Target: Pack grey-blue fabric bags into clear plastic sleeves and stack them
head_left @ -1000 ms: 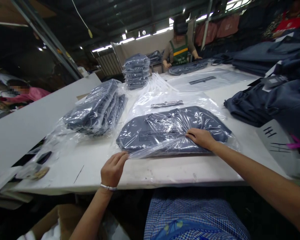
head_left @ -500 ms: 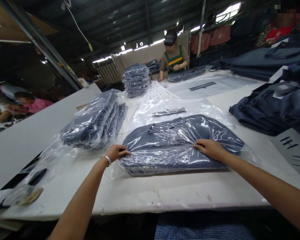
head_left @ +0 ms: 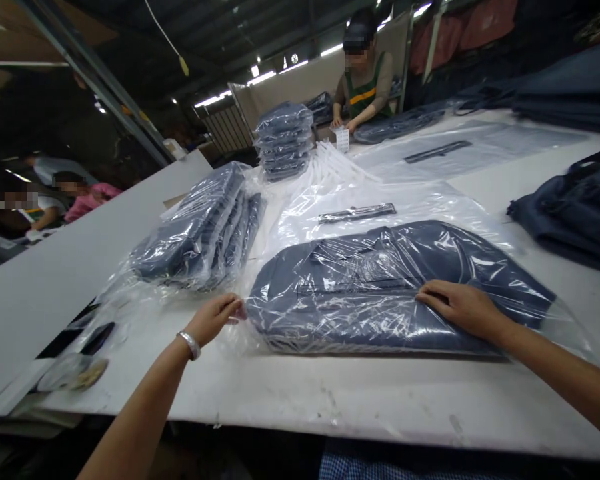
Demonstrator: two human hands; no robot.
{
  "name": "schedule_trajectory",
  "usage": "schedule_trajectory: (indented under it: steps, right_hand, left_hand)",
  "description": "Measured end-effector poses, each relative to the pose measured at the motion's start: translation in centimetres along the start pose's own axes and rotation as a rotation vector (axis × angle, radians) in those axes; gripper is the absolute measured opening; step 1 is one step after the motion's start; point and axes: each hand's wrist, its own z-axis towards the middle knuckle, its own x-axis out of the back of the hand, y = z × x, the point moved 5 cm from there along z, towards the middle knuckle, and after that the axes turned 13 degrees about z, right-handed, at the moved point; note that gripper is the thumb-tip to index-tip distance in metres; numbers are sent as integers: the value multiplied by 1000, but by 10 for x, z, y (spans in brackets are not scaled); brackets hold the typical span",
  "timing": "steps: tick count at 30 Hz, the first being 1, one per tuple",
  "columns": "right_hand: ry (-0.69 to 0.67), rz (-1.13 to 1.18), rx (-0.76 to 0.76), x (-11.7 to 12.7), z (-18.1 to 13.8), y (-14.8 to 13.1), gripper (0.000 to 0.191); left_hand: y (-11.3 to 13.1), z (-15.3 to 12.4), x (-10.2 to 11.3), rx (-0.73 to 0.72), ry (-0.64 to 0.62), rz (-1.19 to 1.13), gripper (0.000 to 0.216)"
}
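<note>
A dark blue fabric bag (head_left: 340, 320) lies flat in front of me inside a clear plastic bag (head_left: 575, 333). At its left end my left hand (head_left: 215, 319), with a silver bracelet at the wrist, pinches the edge of the plastic. My right hand (head_left: 460, 307) rests over the right half of the bag, its thumb and fingers closed on a fold of the plastic film. Just behind the bag lie flat clear plastic bags with a dark printed strip (head_left: 357, 213).
Wrapped blue bags are piled at the left (head_left: 190, 227) and farther back (head_left: 283, 140). Unwrapped blue bags (head_left: 575, 207) lie at the right. Across the white table (head_left: 380, 400) a co-worker (head_left: 365, 80) in a green apron handles a white label sheet (head_left: 343, 140). A grey panel (head_left: 80, 253) borders the left.
My left hand has drawn away from the blue bag's left end with the plastic edge. The wrapped bag appears larger and farther right. The co-worker now has a label sheet.
</note>
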Motion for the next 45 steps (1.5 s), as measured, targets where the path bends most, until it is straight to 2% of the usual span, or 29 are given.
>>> schedule_trajectory:
  steps: [5,8,11,14,16,18,20,22,26,29,33,35,41,45]
  right_hand:
    - [5,6,4,0,0,0,34]
    - [14,8,3,1,-1,-1,34]
    - [19,8,-6,1,-1,-2,32]
    - [26,1,-15,0,-1,-1,32]
    - [34,-3,-13,-1,0,0,32]
    - [41,-6,-12,-1,0,1,32]
    - [43,-9,-11,-1,0,2,32]
    - [39,-8,-5,-1,1,2,32]
    - [31,1,0,-1,1,-1,33]
    - [22,2,-9,-1,2,-2,33]
    - [30,13,2,-1,1,-3,31]
    - [37,17,6,-1,0,-2,30]
    - [58,38,10,0,-1,-3,31]
    - [58,74,23,0,1,-3,32]
  left_hand:
    - [-7,5,-13,41,314,89,43]
    - [-20,9,-16,47,363,124,41]
    - [-22,1,-10,47,374,137,44]
    - [-1,-23,0,16,502,207,44]
    - [28,-37,-5,-118,549,369,40]
    - [57,-44,-23,-301,476,547,39]
    - [74,-43,-42,-392,369,639,41]
    - [78,-38,-50,-348,336,670,44]
    - [73,-32,-45,-175,236,655,43]
    - [75,-33,-37,-194,145,621,29]
    - [84,-27,-33,-373,192,553,23]
    - [82,-18,-36,-401,208,558,22]
    - [67,-2,-49,-318,245,610,27]
    - [54,0,-55,-192,269,617,34]
